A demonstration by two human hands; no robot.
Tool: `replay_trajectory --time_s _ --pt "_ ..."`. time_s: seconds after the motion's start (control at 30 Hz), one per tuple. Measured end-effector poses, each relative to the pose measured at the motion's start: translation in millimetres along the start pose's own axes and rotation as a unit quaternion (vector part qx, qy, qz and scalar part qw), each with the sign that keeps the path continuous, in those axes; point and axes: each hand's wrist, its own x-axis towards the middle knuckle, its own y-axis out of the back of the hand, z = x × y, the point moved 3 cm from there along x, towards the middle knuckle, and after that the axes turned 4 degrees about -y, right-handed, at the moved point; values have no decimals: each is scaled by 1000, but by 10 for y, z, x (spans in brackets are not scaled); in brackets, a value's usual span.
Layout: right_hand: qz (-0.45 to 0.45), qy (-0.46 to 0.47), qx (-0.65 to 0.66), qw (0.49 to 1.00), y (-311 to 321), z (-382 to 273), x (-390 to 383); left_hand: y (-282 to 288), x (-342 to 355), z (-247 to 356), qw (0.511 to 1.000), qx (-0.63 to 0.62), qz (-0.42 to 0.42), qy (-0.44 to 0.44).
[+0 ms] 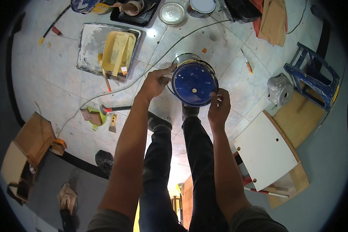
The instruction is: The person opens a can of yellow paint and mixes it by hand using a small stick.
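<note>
The left hand (155,82) grips the rim of the blue paint can (194,83), and the right hand (218,107) clasps its near edge, holding it above the tiled floor (65,77), over the shoes. The can seems tipped toward the camera. A slipping grip could drop it on the feet, or onto the cable (143,73) below.

One head cam, wide fisheye, looks nearly straight down from standing height onto tiled floor (58,77). Forearms enter from lower edge; left hand (155,82) and right hand (219,108) sit near frame centre, fairly close to lens. Straight edges bend twd rim; corners dark. No 2nd view to overlap.
</note>
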Motion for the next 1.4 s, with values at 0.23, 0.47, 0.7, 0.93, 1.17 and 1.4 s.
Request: replay_trajectory --time_s 0.23,0.47,0.7,0.93,1.17,1.4 --pt "-59 -32 -39 997 -49 -761 -590 -35 196 76 998 -4 -58 -1" --pt "-103 30 -80 991 -652 -1132 -734 91 400 -121 989 -102 -105 20" --pt "-93 166 -82 978 -1514 -1360 -790 608 -661 -765 971 100 195 96" --pt "-143 128 -200 961 -1687 -1332 -797 -575 -2440 -303 811 -425 278 291" --pt "-160 133 -243 947 -1616 -1157 -1108 -1120 -3374 153 820 -463 150 301" --pt "-140 225 -356 896 -1900 -1078 -1351 -1095 -3693 -117 789 -476 239 306"
